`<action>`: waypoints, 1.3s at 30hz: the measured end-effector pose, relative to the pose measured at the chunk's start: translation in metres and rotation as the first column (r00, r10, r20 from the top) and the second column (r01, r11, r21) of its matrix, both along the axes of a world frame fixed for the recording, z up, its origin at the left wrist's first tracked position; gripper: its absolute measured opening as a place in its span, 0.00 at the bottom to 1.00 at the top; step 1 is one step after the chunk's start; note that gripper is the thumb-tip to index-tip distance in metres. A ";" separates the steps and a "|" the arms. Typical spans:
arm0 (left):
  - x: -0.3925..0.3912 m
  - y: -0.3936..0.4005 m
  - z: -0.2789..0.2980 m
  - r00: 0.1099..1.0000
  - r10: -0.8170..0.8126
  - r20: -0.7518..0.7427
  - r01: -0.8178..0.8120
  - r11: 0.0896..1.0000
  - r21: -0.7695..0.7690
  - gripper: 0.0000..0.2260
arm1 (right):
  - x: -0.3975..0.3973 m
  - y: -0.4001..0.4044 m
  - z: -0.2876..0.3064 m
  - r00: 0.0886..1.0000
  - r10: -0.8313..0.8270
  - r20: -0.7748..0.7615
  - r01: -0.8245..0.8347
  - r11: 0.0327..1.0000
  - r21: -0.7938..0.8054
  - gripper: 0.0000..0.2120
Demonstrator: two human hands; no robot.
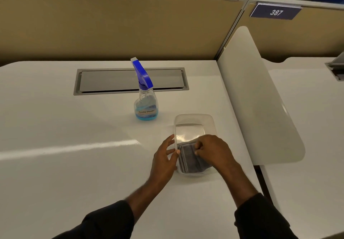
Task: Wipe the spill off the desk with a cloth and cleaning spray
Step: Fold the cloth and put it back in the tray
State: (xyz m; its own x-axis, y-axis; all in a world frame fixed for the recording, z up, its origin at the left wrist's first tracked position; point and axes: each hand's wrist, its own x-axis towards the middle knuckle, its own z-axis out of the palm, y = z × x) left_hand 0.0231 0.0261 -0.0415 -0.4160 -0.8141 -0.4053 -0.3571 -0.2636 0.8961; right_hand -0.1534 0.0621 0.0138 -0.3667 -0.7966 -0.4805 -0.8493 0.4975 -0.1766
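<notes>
Where the white desk lies bare at left no spill can be made out, and the spray bottle, upright beside the grey cable hatch and holding only a shallow layer of blue liquid, is judged light, rigid and best taken at its neck under the trigger. Nearer, the left hand is spread wide with fingers steadying the outer wall of the clear plastic tub, while the right hand is pinched closed on the folded grey cloth lying in the tub's near end. Soft, limp and light, the cloth is judged likely to unfold when lifted, so a grip across the stacked folds is favoured
</notes>
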 end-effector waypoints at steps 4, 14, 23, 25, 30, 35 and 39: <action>-0.003 0.002 0.003 1.000 -0.012 0.008 0.011 1.000 0.006 0.24 | 0.009 0.012 -0.011 0.984 -0.114 -0.134 0.113 0.993 -0.019 0.08; -0.005 0.002 0.006 1.000 -0.007 0.000 0.007 1.000 0.016 0.23 | -0.004 0.027 0.002 0.972 -0.209 -0.105 0.211 0.977 0.005 0.09; -0.007 0.003 0.006 1.000 0.007 0.014 -0.008 0.999 0.042 0.24 | -0.014 0.007 0.018 0.969 -0.243 -0.031 0.241 0.968 -0.065 0.13; -0.007 0.005 0.005 1.000 0.007 0.019 -0.008 0.999 0.045 0.23 | -0.019 -0.005 0.032 0.957 -0.273 0.096 0.287 0.942 -0.173 0.14; -0.006 0.004 0.000 0.996 -0.012 0.087 0.009 0.999 0.032 0.23 | -0.006 -0.058 0.057 0.936 -0.136 0.324 0.266 0.878 -0.399 0.12; -0.001 -0.006 -0.003 0.995 0.021 0.098 -0.021 1.000 0.003 0.22 | 0.029 -0.121 0.066 0.888 0.099 0.449 0.159 0.851 -0.501 0.22; 0.007 -0.027 -0.001 0.993 0.082 0.090 -0.078 0.996 -0.047 0.20 | 0.054 -0.155 0.061 0.854 0.155 0.496 0.148 0.842 -0.518 0.29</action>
State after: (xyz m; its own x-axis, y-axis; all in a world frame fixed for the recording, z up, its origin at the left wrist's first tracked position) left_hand 0.0305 -0.0006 -0.0426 -0.3116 -0.8609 -0.4022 -0.4178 -0.2560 0.8717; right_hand -0.0999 -0.0926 0.0748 -0.1917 -0.9760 -0.1036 -0.5637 0.1958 -0.8025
